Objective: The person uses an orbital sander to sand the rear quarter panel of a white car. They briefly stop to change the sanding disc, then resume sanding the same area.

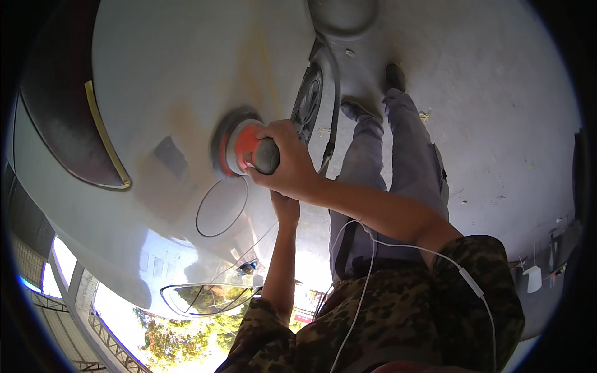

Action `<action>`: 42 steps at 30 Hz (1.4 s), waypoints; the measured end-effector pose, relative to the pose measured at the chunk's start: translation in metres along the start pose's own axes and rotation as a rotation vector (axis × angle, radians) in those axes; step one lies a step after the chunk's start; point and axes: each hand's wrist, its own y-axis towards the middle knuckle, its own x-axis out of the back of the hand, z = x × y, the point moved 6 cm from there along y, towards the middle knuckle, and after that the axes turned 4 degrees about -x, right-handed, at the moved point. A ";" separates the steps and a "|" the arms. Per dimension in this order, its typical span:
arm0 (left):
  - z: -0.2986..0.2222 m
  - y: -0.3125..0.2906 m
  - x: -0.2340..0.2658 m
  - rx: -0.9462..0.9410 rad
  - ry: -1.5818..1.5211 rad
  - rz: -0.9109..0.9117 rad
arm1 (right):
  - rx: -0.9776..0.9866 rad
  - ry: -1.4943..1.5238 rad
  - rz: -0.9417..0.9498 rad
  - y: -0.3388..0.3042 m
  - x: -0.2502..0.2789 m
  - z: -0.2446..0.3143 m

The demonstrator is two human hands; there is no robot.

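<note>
An orange and grey orbital sander (249, 146) with a dark round pad rests its pad on the light-coloured car body panel (205, 62). My right hand (287, 155) is wrapped over the sander's rounded dark top, thumb and fingers around it. Just below, my left hand (286, 208) is closed close behind the tool; my right hand hides its fingers and what they hold. Around the pad the panel has tan sanded patches and a grey patch (171, 158). A thin round outline (222, 208) shows on the panel beside the sander.
A dark red tail lamp (59, 99) edged with yellow tape (107, 133) lies at the left. The car wheel (308, 102) is beyond my hands. My legs stand on the grey floor (497, 124), with small scraps about. A white cable (423, 246) crosses my body.
</note>
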 end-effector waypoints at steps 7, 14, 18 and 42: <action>-0.069 0.037 -0.010 -0.085 0.046 -0.021 | 0.138 -0.017 -0.225 0.061 0.020 0.043; -0.059 0.026 -0.003 -0.137 0.018 0.016 | 0.066 0.006 -0.214 0.032 0.009 0.045; -0.035 0.002 0.011 -0.195 0.180 0.015 | 0.251 -0.064 -0.188 -0.014 -0.019 0.072; 0.000 -0.040 0.032 -0.677 0.324 0.032 | 0.519 -0.294 -0.187 -0.093 -0.076 0.155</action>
